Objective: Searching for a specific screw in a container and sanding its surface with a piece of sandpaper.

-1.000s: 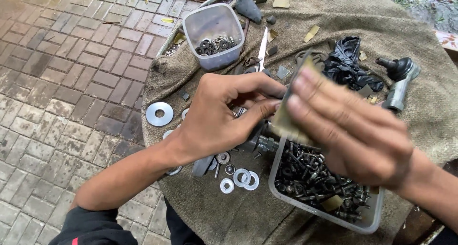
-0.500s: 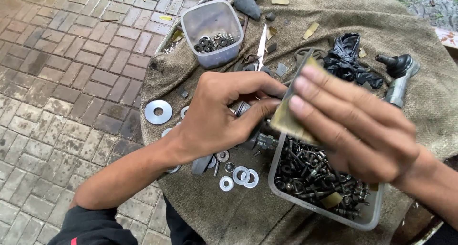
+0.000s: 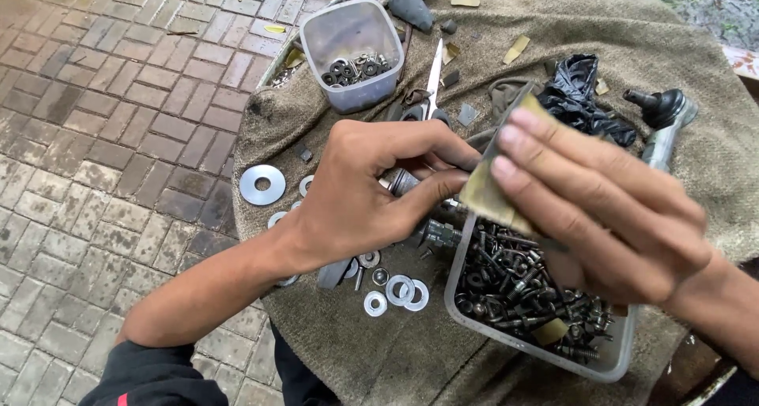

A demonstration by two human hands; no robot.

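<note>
My left hand (image 3: 371, 188) pinches a small metal part (image 3: 403, 182) between thumb and fingers over a cloth-covered table. My right hand (image 3: 601, 204) holds a worn yellow-brown piece of sandpaper (image 3: 490, 188) flat under its fingers, pressed against that part's end. Just below both hands stands a clear plastic tub (image 3: 466, 315) full of dark bolts and screws (image 3: 526, 275). Loose washers (image 3: 395, 291) lie on the cloth under my left wrist.
A second clear tub (image 3: 352, 38) with washers and nuts stands at the back. Scissors (image 3: 431, 86), a black plastic bag (image 3: 585, 98), a ball-joint part (image 3: 664, 113) and a large washer (image 3: 262, 185) lie on the brown cloth (image 3: 553, 26). Brick paving (image 3: 103, 121) lies to the left.
My right hand with the sandpaper has slid slightly along the metal part. My left hand keeps its grip in about the same place.
</note>
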